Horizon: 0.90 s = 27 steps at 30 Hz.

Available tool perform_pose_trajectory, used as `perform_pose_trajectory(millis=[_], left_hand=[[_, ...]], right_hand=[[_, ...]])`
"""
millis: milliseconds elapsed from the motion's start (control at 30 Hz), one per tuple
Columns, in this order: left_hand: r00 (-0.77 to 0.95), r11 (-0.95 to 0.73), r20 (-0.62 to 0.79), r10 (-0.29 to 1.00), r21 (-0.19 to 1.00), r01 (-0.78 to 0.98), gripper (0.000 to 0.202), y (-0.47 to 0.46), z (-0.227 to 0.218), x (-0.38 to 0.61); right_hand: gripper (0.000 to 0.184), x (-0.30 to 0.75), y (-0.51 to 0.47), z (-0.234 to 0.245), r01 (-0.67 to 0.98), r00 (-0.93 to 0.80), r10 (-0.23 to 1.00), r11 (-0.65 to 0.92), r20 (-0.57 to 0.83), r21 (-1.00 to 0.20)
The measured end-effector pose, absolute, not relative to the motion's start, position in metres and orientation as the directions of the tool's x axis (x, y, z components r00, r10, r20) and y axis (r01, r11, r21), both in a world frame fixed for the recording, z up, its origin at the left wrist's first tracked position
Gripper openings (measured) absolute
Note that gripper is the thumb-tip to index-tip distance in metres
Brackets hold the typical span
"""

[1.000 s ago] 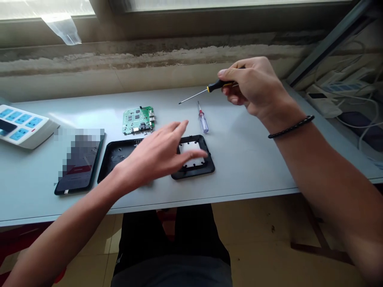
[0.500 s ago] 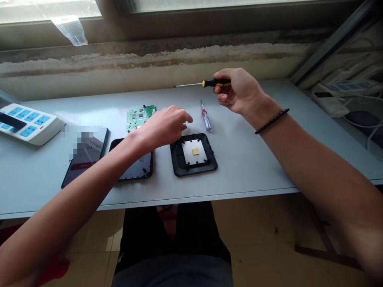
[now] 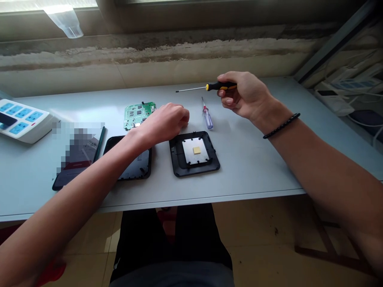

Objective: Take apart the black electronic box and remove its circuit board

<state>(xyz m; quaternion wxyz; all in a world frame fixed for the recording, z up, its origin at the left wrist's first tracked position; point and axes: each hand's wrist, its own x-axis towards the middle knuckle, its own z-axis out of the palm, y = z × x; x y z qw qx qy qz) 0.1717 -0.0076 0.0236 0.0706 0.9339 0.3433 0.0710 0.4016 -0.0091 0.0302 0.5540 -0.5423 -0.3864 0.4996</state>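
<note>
My right hand (image 3: 243, 95) grips a black-and-yellow precision screwdriver (image 3: 217, 86) by its handle, with the thin shaft pointing left above the table's back edge. My left hand (image 3: 169, 121) hangs curled just right of a green circuit board (image 3: 139, 115), its fingers closed and nothing showing in them. A second screwdriver (image 3: 207, 118), with a clear handle and red shaft collar, lies between my hands. In front sits a black square plastic frame (image 3: 194, 170) around a white pad with a small gold square. A black plastic case shell (image 3: 140, 169) lies partly under my left forearm.
A smartphone (image 3: 77, 159), partly pixelated, lies left of the shell, and a white power strip with blue sockets (image 3: 20, 119) sits at the far left. The light grey table (image 3: 248, 159) stands against a window ledge. More power strips and cables (image 3: 353, 85) lie to the right.
My left hand has moved from over the black frame back beside the circuit board, its fingers curling. My right hand has lowered, turning the screwdriver more level. The frame and shell now show more fully.
</note>
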Motion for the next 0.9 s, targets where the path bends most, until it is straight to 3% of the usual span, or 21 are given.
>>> perform_pose_trajectory(millis=[300, 567, 700, 900], left_hand=[[0.803, -0.801, 0.05, 0.594, 0.126, 0.585, 0.022, -0.002, 0.021, 0.165], [0.697, -0.688, 0.037, 0.716, 0.204, 0.696, 0.017, -0.005, 0.026, 0.158], [0.675, -0.677, 0.122, 0.727, 0.291, 0.676, 0.017, -0.004, 0.031, 0.155], [0.555, -0.583, 0.228, 0.8, 0.514, 0.629, 0.014, -0.006, 0.049, 0.139]], right_hand=[[0.024, 0.402, -0.014, 0.031, -0.128, 0.197, 0.97, -0.116, -0.14, -0.985], [0.025, 0.406, -0.013, 0.031, -0.121, 0.179, 0.974, -0.119, -0.139, -0.986], [0.025, 0.407, -0.012, 0.032, -0.132, 0.19, 0.971, -0.118, -0.142, -0.984], [0.025, 0.41, -0.02, 0.044, -0.151, 0.208, 0.976, -0.029, -0.06, -0.988]])
